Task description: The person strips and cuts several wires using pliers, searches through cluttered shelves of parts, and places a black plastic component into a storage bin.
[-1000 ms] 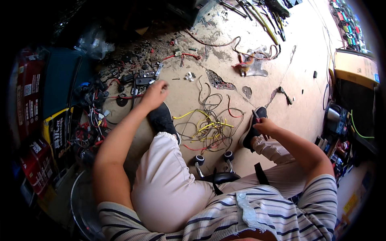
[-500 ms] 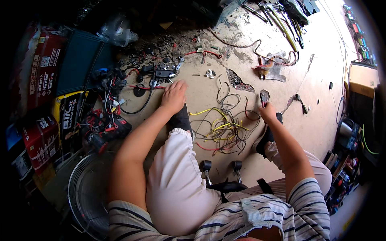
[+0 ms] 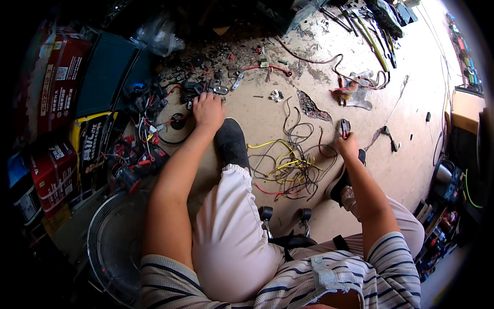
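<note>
My left hand (image 3: 207, 108) reaches into a pile of dark clips and metal fittings (image 3: 191, 90), fingers slightly apart and curled down over the parts; their tips are partly hidden. A red cable and a black disc (image 3: 178, 121) lie beside it. My right hand (image 3: 348, 144) is closed on a pliers-like tool (image 3: 343, 127) with red grips, its metal head pointing away from me. Between my hands, tangled black, yellow and red wires (image 3: 288, 165) lie on the floor (image 3: 417, 134). A small crumpled white piece (image 3: 276, 95) is beyond my left shoe (image 3: 230, 144).
Boxes (image 3: 54, 175) and a teal case (image 3: 105, 77) line the left, with a power drill (image 3: 123, 177) among wires and a round metal object (image 3: 110, 247). Long tools (image 3: 374, 44) lie at the back. A carton (image 3: 465, 110) and equipment stand right. Wheeled seat casters (image 3: 303, 216) are below me.
My left hand has moved down toward my shoe, then away from me into the parts pile. My right hand has risen from beside my shoe, holding the tool more upright. The view has shifted.
</note>
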Tool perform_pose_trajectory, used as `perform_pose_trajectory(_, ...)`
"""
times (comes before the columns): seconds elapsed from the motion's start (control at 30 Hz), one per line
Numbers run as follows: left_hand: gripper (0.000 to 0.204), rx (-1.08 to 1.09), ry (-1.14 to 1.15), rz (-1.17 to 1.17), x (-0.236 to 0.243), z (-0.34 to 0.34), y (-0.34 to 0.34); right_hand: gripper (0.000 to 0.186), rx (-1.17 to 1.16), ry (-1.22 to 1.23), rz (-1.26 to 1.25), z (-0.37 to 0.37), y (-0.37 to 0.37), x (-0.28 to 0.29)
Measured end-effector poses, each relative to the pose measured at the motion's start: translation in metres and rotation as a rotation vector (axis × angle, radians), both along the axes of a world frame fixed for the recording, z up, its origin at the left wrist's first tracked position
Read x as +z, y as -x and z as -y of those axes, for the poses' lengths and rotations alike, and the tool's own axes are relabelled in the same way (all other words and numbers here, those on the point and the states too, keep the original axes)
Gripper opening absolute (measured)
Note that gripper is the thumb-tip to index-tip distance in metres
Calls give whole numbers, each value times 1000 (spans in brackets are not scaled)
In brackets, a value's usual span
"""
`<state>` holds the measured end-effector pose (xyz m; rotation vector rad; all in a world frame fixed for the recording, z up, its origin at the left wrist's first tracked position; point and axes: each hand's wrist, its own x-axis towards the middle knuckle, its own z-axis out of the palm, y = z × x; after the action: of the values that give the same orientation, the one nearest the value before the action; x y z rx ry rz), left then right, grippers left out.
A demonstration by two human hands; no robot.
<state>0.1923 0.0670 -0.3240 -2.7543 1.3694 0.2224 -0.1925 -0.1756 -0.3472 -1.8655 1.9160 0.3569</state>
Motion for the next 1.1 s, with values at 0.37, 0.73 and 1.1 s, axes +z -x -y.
perform_pose_trajectory(0.37,35,-250,190,-69,-12,63,0,61,343,222,11,-57,-22,6)
perform_pose_trajectory(0.73,47,46,-510,-64,4,94,-43,49,360,165,176,-83,-24,8)
perform_pose_trajectory(1.1,22,-41,294,-320,4,29,31,43,668,-84,474,-86,-79,27)
